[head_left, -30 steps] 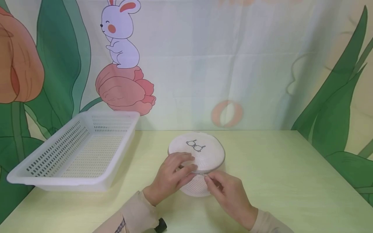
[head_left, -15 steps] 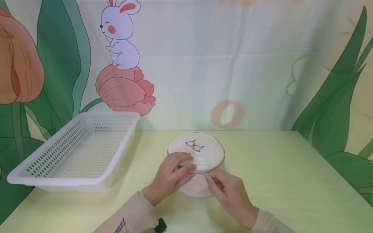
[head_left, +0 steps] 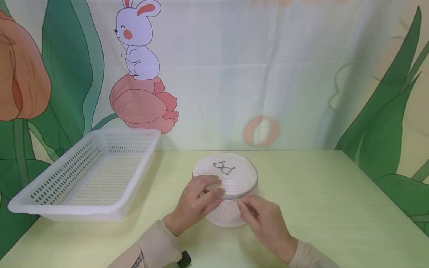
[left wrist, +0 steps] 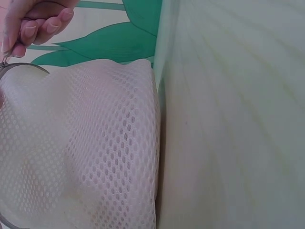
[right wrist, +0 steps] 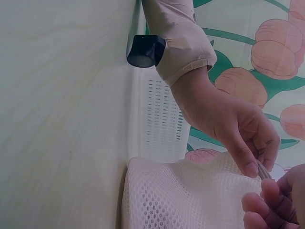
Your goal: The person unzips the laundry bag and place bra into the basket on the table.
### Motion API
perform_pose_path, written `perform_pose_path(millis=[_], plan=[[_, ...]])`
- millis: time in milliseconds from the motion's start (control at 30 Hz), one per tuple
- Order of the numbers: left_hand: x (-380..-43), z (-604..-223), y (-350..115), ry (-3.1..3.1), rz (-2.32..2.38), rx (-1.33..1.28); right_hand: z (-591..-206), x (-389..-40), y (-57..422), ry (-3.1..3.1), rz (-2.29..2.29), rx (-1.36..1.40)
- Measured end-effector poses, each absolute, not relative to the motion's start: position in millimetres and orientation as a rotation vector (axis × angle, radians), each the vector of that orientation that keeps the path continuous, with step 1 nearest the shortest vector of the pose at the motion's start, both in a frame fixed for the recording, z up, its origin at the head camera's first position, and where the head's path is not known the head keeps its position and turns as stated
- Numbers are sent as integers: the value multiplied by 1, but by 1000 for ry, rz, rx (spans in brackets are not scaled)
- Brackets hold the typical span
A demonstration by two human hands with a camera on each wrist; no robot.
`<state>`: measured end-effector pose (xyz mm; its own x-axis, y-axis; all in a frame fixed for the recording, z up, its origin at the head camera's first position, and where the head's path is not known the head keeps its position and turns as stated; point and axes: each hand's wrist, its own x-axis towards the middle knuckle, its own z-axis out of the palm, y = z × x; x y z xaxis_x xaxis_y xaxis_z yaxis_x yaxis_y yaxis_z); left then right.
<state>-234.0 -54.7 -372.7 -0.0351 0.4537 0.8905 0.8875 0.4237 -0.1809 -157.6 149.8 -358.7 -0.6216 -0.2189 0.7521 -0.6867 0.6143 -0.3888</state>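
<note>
A round white mesh laundry bag (head_left: pixel 222 215) stands on the table in front of me. Its flat lid (head_left: pixel 239 175) carries a small bra drawing and is edged with a grey zipper (head_left: pixel 246 194). My left hand (head_left: pixel 197 199) holds the lid's near edge, with the thumb and fingers pinching the zipper band in the right wrist view. Just to its right, my right hand (head_left: pixel 264 219) pinches a small zipper pull at the front, and its fingers are curled in the left wrist view. The mesh side wall (left wrist: pixel 114 138) looks soft and slightly creased. What the bag contains is hidden.
A white slotted plastic basket (head_left: pixel 124 206) stands on the table to the left. Behind the pale green table (head_left: pixel 321 193) hangs a cloth (head_left: pixel 207 74) printed with a rabbit and tulips. A black wrist device (right wrist: pixel 145 51) sits at the left sleeve.
My right hand has crept slightly right along the zipper while pinching the pull. The bag and left hand have stayed almost in place.
</note>
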Motion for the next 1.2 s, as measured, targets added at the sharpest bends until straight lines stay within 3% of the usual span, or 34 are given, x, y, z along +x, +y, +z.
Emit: perform_pose_path(millis=[1200], plan=[[-240,-375,-60,-1663,-569,-1147,-360,-162,152,-2121,931,703]])
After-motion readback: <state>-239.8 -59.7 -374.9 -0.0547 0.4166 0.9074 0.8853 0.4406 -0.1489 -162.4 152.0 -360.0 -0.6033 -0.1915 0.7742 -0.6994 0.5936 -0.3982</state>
